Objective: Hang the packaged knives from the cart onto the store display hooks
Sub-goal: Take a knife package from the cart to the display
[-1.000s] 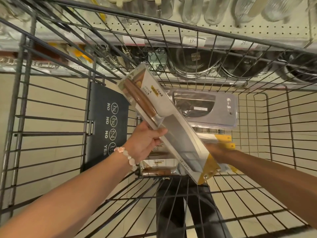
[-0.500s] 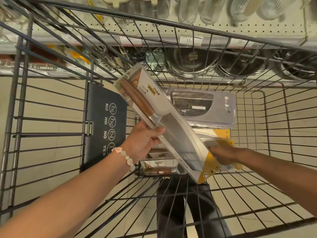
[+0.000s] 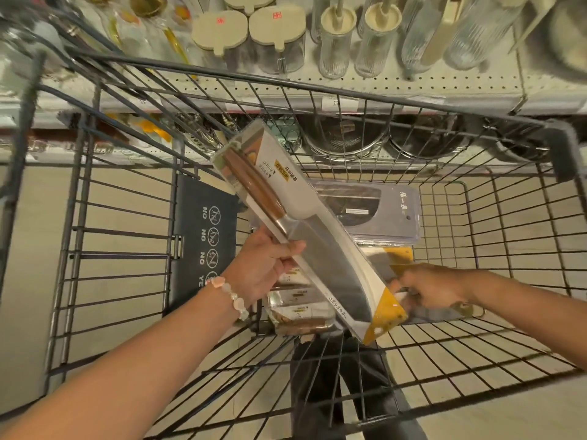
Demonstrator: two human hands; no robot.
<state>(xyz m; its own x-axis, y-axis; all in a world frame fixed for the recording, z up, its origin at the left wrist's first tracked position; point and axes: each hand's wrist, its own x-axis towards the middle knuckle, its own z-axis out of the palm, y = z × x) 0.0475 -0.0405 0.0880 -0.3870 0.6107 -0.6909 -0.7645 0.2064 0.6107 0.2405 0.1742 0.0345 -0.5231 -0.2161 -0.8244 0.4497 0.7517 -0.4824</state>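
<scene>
knife pack (image 3: 305, 230) mid-frame over cart (image 3: 476, 360), long axis upper left to lower right, hang tab low | left hand (image 3: 270, 268) grips its middle | right hand (image 3: 425, 287) lower right, closed on another pack below | shelf beyond; hooks unseen

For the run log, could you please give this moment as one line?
left hand: holds packaged knife | right hand: grips package in cart

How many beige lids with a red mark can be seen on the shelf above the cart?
2. One beige lid sits on a jar at upper centre; the second beige lid is directly to its right. Others may be out of view.
</scene>
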